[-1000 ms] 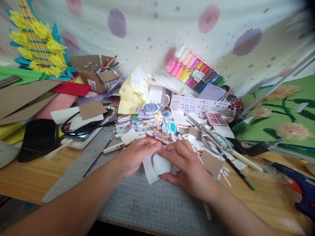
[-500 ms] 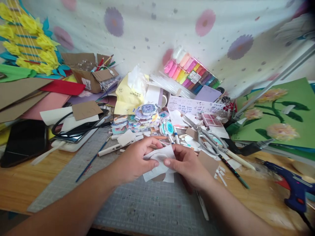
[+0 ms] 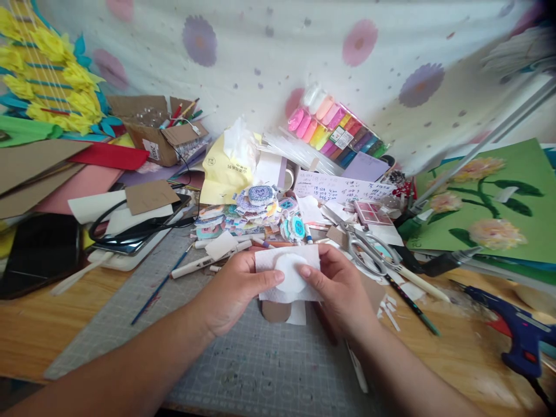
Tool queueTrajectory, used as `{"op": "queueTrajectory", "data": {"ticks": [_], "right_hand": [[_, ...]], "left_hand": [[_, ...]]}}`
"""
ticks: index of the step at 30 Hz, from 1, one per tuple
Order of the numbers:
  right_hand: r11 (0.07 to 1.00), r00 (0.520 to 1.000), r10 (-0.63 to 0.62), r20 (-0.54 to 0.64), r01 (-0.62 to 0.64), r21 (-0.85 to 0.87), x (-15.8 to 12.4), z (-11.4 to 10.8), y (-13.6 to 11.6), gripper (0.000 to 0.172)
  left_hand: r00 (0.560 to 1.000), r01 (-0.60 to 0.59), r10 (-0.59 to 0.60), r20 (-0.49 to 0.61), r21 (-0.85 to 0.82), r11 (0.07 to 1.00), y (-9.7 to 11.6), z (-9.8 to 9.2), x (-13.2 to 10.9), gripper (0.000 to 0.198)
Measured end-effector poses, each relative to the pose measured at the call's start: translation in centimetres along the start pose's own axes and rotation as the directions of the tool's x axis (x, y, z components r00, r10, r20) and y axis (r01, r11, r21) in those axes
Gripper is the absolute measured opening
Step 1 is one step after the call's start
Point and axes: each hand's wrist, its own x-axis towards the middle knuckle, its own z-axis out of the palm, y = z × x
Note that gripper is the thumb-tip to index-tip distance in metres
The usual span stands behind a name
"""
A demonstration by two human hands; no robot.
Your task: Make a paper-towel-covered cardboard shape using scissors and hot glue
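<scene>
Between my two hands a white tissue (image 3: 266, 260) is held spread out, with a round white paper disc (image 3: 292, 278) lying on its front. My left hand (image 3: 234, 292) pinches the left side, its thumb pressing on the disc's left edge. On the other side my right hand (image 3: 345, 289) grips the tissue, thumb on the disc's upper right. The fingers behind the tissue are mostly hidden. Just below, a rounded brown cardboard piece (image 3: 275, 313) and a white paper scrap (image 3: 298, 314) show on the grey cutting mat (image 3: 243, 370).
Scissors (image 3: 362, 246), markers and paper scraps crowd the area beyond my hands. Behind them is a pile of colourful layered paper pieces (image 3: 256, 200). A blue glue gun (image 3: 516, 330) lies at right, a thin paintbrush (image 3: 163, 284) at left, a black phone (image 3: 41, 255) farther left.
The tissue, bent and folded over before, is now spread flat and raised slightly, with the round disc showing. My hands have moved a little apart.
</scene>
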Motion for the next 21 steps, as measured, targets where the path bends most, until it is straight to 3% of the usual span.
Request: {"op": "queueTrajectory", "data": {"ticks": [2, 4, 5, 7, 9, 12, 16, 18, 21], "right_hand": [[0.910, 0.961, -0.277, -0.024, 0.254, -0.328, -0.1, -0.4, -0.3, 0.035], [0.677, 0.876, -0.469, 0.107, 0.435, -0.594, -0.2, -0.8, -0.7, 0.038], [0.578, 0.846, -0.500, 0.186, 0.486, -0.655, -0.3, -0.9, -0.9, 0.036], [0.497, 0.830, -0.487, 0.271, 0.519, -0.696, -0.4, -1.0, -1.1, 0.029], [0.522, 0.848, -0.461, 0.262, 0.498, -0.693, -0.3, -1.1, -1.1, 0.022], [0.665, 0.906, -0.376, 0.196, 0.411, -0.623, 0.0, -1.1, -1.1, 0.014], [0.857, 0.953, -0.253, 0.163, 0.300, -0.420, 0.0, -1.2, -1.5, 0.011], [0.845, 0.935, -0.318, 0.159, 0.356, -0.398, -0.2, -1.2, -1.8, 0.013], [0.643, 0.831, -0.508, 0.226, 0.540, -0.543, -0.7, -1.0, -1.9, 0.022]], "left_hand": [[1.000, -0.026, 0.026, 0.002, 0.059, 0.998, -0.1, -0.1, 0.0, 0.041], [0.998, -0.057, 0.057, 0.006, 0.159, 0.986, -0.1, -0.2, 0.0, 0.033], [0.997, -0.076, 0.076, 0.007, 0.208, 0.975, -0.1, -0.3, 0.0, 0.028], [0.993, -0.116, 0.117, 0.013, 0.281, 0.953, -0.1, -0.4, 0.0, 0.020], [0.990, -0.141, 0.140, 0.027, 0.315, 0.939, -0.2, -0.5, 0.0, 0.017], [0.995, -0.103, 0.103, 0.015, 0.304, 0.947, -0.3, -0.6, 0.0, 0.017], [0.995, -0.025, 0.033, -0.098, 0.082, 0.996, -0.4, -0.6, 0.3, 0.026], [0.991, 0.011, -0.017, -0.132, -0.046, 0.999, -0.5, -0.4, 0.4, 0.026], [0.981, 0.073, -0.102, -0.165, -0.177, 0.982, -0.5, 0.0, 0.5, 0.025]]}}
